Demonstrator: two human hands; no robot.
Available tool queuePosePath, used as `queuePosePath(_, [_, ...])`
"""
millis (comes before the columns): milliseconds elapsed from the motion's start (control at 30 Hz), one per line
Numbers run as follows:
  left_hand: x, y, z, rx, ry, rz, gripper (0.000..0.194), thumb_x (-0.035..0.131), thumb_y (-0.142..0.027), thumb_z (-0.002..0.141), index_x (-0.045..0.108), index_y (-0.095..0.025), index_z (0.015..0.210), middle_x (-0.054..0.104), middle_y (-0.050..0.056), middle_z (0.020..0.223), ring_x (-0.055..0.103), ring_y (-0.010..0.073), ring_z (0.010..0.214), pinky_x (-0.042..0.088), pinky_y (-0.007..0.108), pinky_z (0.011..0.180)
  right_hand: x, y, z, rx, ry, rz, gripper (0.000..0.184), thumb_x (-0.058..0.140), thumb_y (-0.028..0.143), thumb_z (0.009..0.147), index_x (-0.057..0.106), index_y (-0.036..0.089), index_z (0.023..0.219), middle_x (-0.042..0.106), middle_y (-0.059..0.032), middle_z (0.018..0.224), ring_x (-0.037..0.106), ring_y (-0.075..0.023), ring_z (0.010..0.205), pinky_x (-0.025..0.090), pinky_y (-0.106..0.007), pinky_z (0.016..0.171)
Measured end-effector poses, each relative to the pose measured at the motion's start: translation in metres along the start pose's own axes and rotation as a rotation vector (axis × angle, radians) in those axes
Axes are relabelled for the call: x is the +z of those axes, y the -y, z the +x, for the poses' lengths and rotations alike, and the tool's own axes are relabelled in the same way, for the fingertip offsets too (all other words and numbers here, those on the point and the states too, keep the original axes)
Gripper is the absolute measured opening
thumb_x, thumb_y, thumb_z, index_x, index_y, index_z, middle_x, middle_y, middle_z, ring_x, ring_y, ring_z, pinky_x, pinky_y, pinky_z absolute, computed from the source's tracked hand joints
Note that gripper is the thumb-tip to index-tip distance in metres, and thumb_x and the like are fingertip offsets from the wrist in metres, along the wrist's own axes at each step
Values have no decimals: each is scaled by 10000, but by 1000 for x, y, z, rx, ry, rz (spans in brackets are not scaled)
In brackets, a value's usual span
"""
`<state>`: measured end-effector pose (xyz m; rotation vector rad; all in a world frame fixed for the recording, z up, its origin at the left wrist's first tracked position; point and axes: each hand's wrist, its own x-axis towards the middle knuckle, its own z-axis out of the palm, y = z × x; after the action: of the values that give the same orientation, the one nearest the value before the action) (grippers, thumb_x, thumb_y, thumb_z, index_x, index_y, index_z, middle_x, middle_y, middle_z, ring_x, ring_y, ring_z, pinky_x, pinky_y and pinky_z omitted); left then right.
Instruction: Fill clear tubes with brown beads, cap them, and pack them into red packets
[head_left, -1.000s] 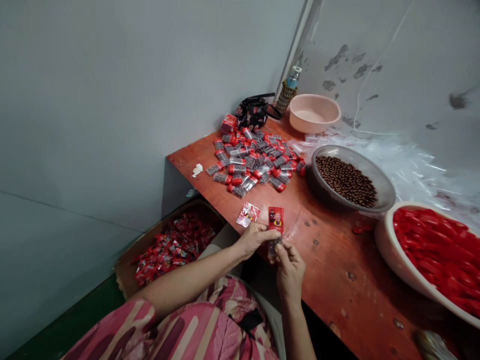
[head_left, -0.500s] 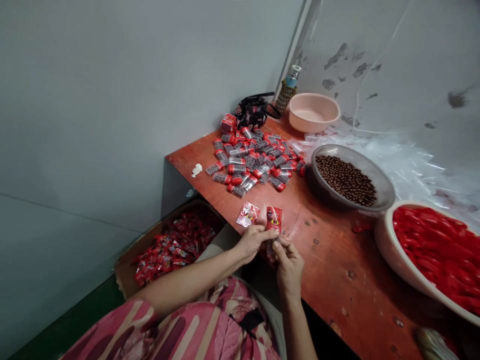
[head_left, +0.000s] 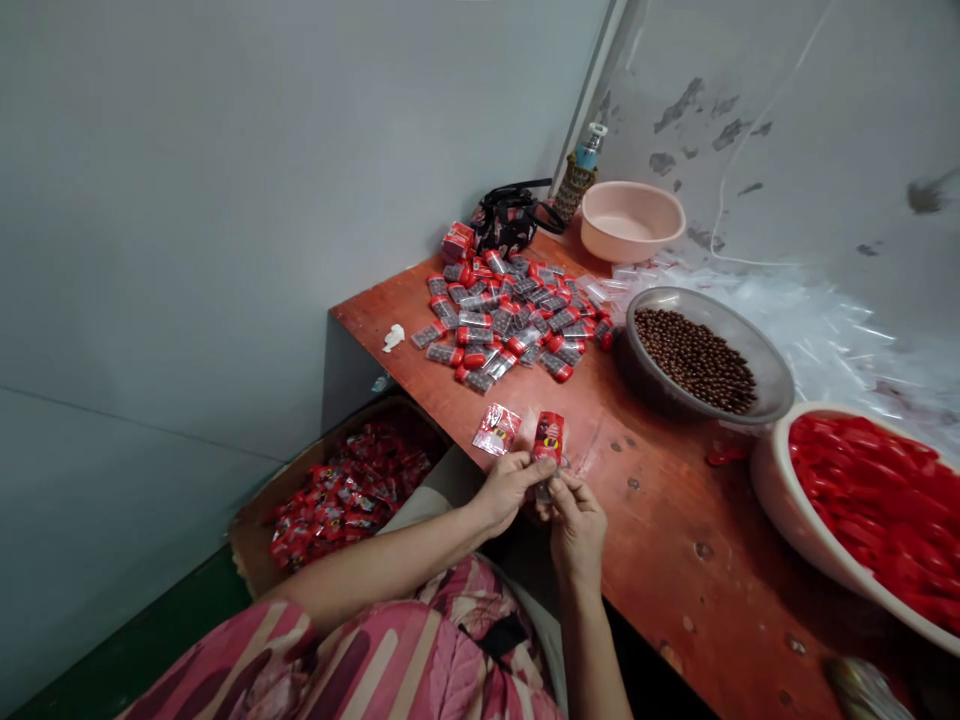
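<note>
And over on the left, there it was: a cardboard box (head_left: 251, 545) tucked below the table edge, loaded with red packets (head_left: 349, 490)! Moving along the orange-red wooden table (head_left: 675, 540), a small white scrap (head_left: 393, 338) lay near the edge, and then came a big scatter of clear tubes with red caps (head_left: 502, 320), dark beads showing inside. Just beyond them sat a black strap bundle (head_left: 514, 222).

Front and centre, the left hand (head_left: 510, 490) and the right hand (head_left: 577, 530) came close together, fingers pinching a red sachet (head_left: 548, 438) upright at the table's near edge, its lower end lost behind the fingertips. A second printed sachet (head_left: 496, 428) lay flat just beside it!

Further back stood a woven-sleeved bottle (head_left: 581, 175) and a pink plastic basin (head_left: 631, 222). Then a grey bowl (head_left: 772, 370) heaped with brown beads (head_left: 694, 360), crinkled clear plastic (head_left: 825, 340) behind it, and, far right, a white basin (head_left: 772, 500) brimming with red caps (head_left: 862, 495)!
</note>
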<state>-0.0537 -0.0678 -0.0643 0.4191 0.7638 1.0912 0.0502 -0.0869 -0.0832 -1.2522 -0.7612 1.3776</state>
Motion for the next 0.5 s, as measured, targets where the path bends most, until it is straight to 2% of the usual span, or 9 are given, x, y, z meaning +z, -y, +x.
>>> queuePosePath(133, [-2,-2,1,62,-21,-86,379,616,-481,690,576,-105,718,575,24,598,524,109,454,411,230,421,2,2,-4,-9,-51,-97,316,683,368,662,601,147,872,579,28,569,497,-88,442,429,-220,438])
queuePosePath(267, [0,9,-1,86,-69,-45,364,629,-459,690,578,-99,664,497,-19,485,443,69,392,369,210,417,3,-1,-5,-87,-125,-148,315,673,382,666,592,139,849,589,16,600,510,-92,467,460,-235,463])
queuePosePath(367, [1,13,-3,101,-50,-31,350,628,-437,700,588,-92,651,494,-16,481,457,72,412,379,213,444,1,-1,-2,-104,-115,-121,271,666,357,682,594,141,830,581,24,593,497,-80,463,437,-211,451])
queuePosePath(500, [-2,4,-1,46,-10,-58,352,647,-441,675,607,-93,708,543,2,527,477,89,412,403,237,435,-1,2,-2,-98,-74,-128,266,676,336,676,604,143,845,590,23,599,507,-84,468,450,-218,463])
